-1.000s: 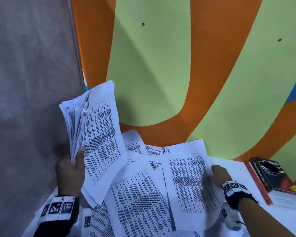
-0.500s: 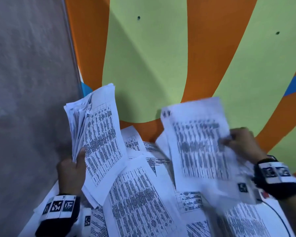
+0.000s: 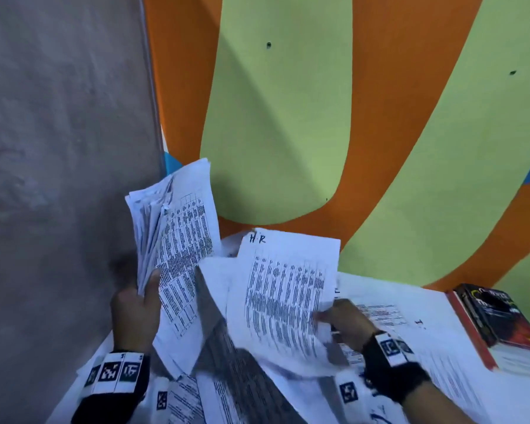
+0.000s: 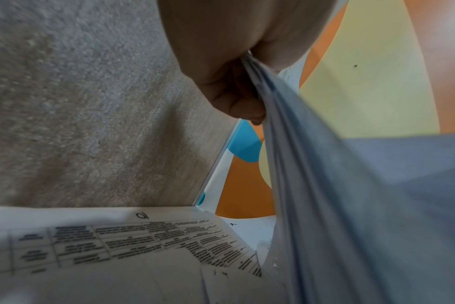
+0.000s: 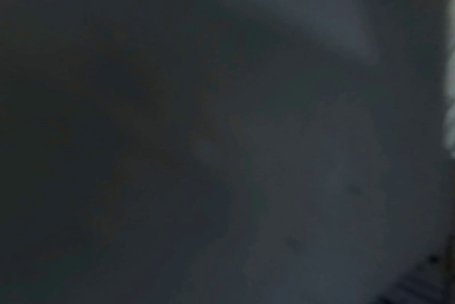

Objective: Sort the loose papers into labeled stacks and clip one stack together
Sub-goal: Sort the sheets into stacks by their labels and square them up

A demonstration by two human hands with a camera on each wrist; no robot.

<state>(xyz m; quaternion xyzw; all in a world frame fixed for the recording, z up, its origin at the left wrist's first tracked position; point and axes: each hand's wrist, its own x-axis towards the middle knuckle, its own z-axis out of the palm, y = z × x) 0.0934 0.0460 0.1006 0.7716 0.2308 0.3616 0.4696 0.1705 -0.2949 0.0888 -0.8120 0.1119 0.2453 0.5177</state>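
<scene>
The HR sheet is lifted off the counter, tilted, with its handwritten "HR" label at the top edge. My right hand pinches it at the lower right edge, thumb on the printed face. The right wrist view is dark and adds nothing to this.

My left hand holds the bundle upright at the left, just beside the HR sheet. Its grip is closed round the lower edge of the bundle, thumb on the front page; the left wrist view confirms the fingers curled against the back sheets. The top edges of the bundle fan apart unevenly.

Loose papers lie overlapping on the counter below both hands, with more spread toward the right. A book lies at the far right of the counter, on the papers' edge.

Judged step: sorting. The HR sheet goes either to the bundle or to a stack; which one cannot be told from here.

Hazards:
- The edge pinch is shallow. A quick move may bend or tear the sheet, or let it slip out.
- The fanned bundle may shed inner sheets if my left grip loosens; they would drop into the unsorted papers.
- Labels on the overlapped sheets are mostly hidden, so misfiling is likely unless each is checked.
</scene>
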